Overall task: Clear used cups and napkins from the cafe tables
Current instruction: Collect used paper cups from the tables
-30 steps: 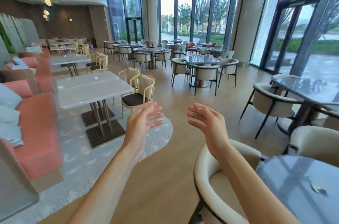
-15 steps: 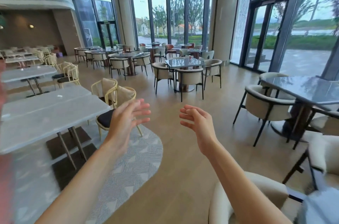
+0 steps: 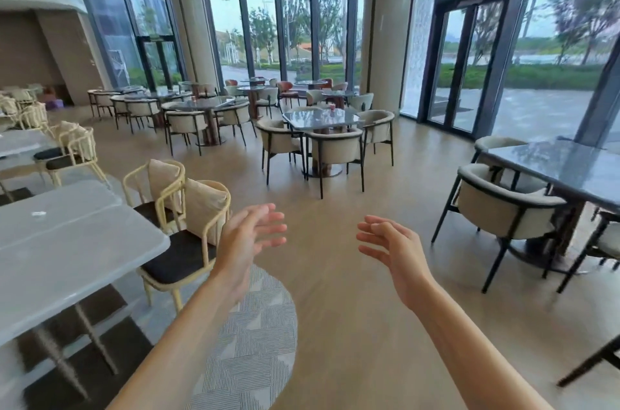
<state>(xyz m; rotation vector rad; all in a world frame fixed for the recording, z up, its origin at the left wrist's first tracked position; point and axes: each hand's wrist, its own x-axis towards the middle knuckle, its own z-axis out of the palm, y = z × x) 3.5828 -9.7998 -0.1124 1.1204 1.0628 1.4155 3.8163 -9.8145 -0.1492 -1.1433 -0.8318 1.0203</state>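
Wooden floor [image 3: 352, 325] stretches through a big cafe with glass walls, and both hands are just held out over it at mid-frame. Left hand [image 3: 246, 241] has its fingers loose and spread, holding nothing; right hand [image 3: 392, 250] is the same, fingers relaxed, nothing in it, palms kinda facing each other with a gap between. On the white table [image 3: 67, 252] at the left there's a small crumpled napkin [image 3: 38, 213] lying near its far edge. Way back, a dark square table [image 3: 322, 118] has a red cup [image 3: 332, 111] on it, and another reddish cup [image 3: 330, 105] sits behind it, too small to make out properly. Yellow-framed chairs [image 3: 188, 225] sit just beside the white table.
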